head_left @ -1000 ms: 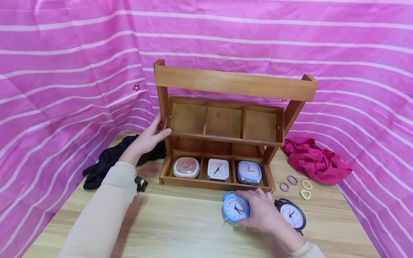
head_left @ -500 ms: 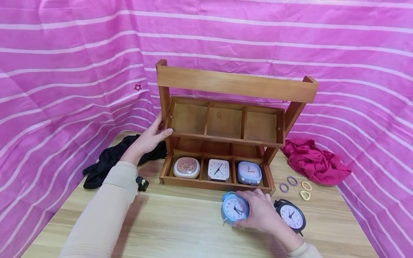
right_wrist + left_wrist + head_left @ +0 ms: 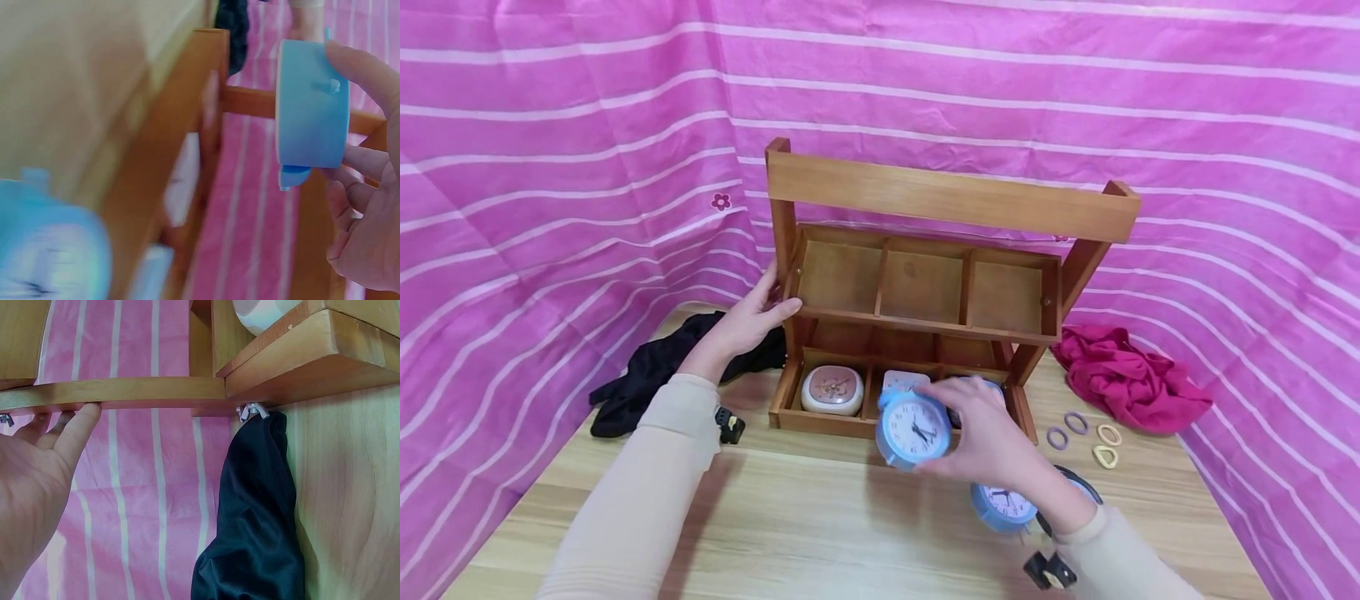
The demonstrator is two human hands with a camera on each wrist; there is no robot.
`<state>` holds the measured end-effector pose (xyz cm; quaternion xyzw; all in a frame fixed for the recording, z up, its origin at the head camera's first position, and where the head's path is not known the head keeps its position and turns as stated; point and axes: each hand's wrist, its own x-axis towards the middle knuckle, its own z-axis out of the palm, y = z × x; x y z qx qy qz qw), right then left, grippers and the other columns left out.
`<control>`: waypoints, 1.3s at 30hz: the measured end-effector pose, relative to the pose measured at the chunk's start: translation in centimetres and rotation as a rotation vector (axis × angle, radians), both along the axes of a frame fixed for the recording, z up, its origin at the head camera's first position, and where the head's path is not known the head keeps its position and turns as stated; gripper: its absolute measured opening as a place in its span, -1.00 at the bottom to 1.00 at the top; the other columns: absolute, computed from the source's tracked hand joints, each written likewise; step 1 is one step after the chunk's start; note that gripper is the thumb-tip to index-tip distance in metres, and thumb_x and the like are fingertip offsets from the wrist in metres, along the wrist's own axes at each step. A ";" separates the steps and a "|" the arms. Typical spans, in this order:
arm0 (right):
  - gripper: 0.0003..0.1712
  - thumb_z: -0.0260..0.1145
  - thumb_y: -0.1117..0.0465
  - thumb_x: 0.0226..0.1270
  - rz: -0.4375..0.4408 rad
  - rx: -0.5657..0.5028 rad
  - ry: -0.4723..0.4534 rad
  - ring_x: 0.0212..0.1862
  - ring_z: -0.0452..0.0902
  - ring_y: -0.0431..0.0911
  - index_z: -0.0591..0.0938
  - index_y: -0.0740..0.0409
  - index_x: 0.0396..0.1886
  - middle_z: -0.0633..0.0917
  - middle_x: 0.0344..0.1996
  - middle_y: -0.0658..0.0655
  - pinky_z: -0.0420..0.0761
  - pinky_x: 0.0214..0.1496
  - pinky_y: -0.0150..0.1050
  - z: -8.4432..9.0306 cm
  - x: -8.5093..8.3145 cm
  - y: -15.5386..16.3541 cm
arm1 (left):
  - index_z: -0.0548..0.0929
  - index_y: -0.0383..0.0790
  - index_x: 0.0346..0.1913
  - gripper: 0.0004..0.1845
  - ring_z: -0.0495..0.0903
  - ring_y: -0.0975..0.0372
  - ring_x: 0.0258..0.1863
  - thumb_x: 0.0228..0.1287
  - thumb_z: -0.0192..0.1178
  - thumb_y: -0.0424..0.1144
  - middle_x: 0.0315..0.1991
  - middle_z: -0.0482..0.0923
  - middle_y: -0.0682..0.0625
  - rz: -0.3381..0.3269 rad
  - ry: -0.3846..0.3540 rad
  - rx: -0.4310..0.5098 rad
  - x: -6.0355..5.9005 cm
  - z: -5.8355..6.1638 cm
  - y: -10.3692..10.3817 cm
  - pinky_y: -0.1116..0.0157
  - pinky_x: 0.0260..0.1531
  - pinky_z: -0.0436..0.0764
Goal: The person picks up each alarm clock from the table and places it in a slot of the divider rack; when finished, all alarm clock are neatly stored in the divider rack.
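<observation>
My right hand [image 3: 981, 433] pinches a light blue twin-bell alarm clock [image 3: 913, 429] in front of the wooden rack's lower row, overlapping the white square clock [image 3: 901, 381] there. Side-on in the right wrist view, the held clock [image 3: 312, 103] sits between thumb and fingers. My left hand [image 3: 748, 323] rests against the rack's left post, its fingertips touching the wood [image 3: 156, 392] and its thumb near the upper tray [image 3: 921, 279]. A cream and pink clock [image 3: 832, 390] fills the lower left compartment; my right hand mostly hides the blue clock in the right one.
A second light blue clock [image 3: 1002, 504] stands on the table below my right hand. A black-rimmed clock [image 3: 1093, 492] is partly hidden behind my wrist. Several small rings [image 3: 1077, 423] and a crimson cloth [image 3: 1127, 379] lie right; a black cloth [image 3: 655, 375] lies left.
My right hand has lifted the light blue clock and carried it up and left to the lower row. The second blue clock has come into view. My left hand stays put.
</observation>
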<state>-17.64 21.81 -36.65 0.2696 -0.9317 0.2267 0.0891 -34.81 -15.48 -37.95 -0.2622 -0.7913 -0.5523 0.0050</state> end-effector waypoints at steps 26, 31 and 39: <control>0.11 0.75 -0.19 -0.09 -0.085 0.003 0.038 0.37 0.34 0.09 0.50 -0.12 0.52 0.58 0.34 0.07 0.32 0.46 0.21 10.0 -14.0 -11.7 | -0.32 0.38 0.68 -0.06 0.10 -0.09 0.59 0.62 0.11 -0.22 0.69 -0.13 -0.14 0.001 0.013 -0.003 0.4 -0.1 -0.8 -0.15 0.52 0.17; 0.13 0.76 -0.18 -0.10 -0.137 0.026 0.025 0.40 0.30 0.14 0.48 -0.16 0.53 0.53 0.38 0.07 0.29 0.46 0.26 9.7 -14.8 -12.2 | -0.30 0.38 0.69 -0.05 0.09 -0.07 0.60 0.62 0.11 -0.24 0.70 -0.14 -0.11 -0.001 0.032 0.001 0.2 0.1 -0.6 -0.12 0.53 0.15; 0.15 0.77 -0.16 -0.09 -0.191 0.050 0.002 0.35 0.31 0.11 0.45 -0.19 0.55 0.47 0.46 0.04 0.24 0.41 0.19 8.6 -15.1 -12.4 | -0.32 0.41 0.68 -0.07 0.18 -0.13 0.54 0.63 0.08 -0.24 0.68 -0.12 -0.17 -0.036 -0.008 0.031 0.0 0.1 -0.1 -0.22 0.44 0.29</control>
